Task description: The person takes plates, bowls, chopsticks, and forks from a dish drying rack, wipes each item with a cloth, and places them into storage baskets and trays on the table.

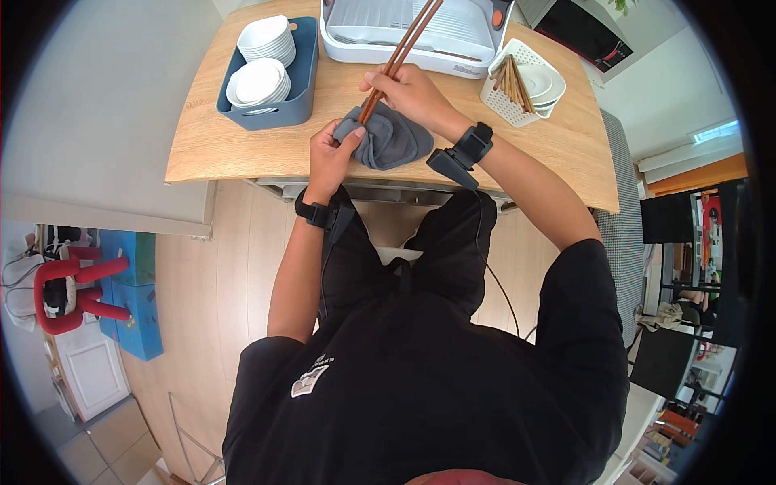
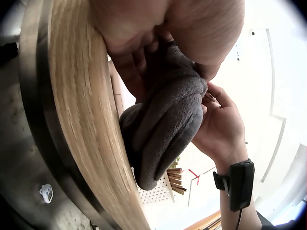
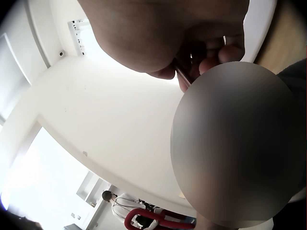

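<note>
A pair of brown wooden chopsticks [image 1: 414, 34] slants up over the table's front part. My right hand [image 1: 420, 95] pinches them partway along, and a short piece of chopstick [image 3: 182, 73] shows below its fingers in the right wrist view. Their lower ends run into a bunched dark grey cloth [image 1: 400, 144]. My left hand [image 1: 328, 162] grips that cloth at its left side, thumb on top, around the chopsticks' lower ends. The left wrist view shows the cloth [image 2: 172, 115] hanging in thick folds by the table edge. A blurred oval hides much of the right wrist view.
On the wooden table [image 1: 194, 149], a blue bin [image 1: 303, 89] at left holds stacked white bowls [image 1: 263, 81]. A white dish rack [image 1: 388, 55] stands at the back. Right of it, a white perforated basket [image 1: 505, 105] holds more chopsticks [image 1: 511, 81] and white plates [image 1: 537, 81].
</note>
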{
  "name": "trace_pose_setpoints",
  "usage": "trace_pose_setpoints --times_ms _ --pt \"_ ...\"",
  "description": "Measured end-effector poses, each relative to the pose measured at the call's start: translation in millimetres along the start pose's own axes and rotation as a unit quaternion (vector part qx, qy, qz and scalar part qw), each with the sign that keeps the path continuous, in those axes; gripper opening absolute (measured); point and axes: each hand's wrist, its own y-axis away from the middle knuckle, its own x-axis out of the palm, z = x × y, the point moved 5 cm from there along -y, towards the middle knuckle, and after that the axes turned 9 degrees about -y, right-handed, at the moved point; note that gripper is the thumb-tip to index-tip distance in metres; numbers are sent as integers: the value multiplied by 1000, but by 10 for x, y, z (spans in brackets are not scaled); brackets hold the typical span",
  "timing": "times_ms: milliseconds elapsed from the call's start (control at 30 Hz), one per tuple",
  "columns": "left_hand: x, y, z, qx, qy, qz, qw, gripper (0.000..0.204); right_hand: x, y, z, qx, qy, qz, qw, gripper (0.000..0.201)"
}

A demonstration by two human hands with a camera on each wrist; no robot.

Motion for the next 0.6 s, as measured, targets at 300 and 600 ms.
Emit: trace_pose_setpoints --times_ms 300,600 --pt "7 10 -30 -1 0 -3 1000 18 -240 -57 153 33 -13 -10 999 35" --pt "-23 -3 29 -6 5 -6 1000 18 -683 -143 459 -102 -20 -144 984 32"
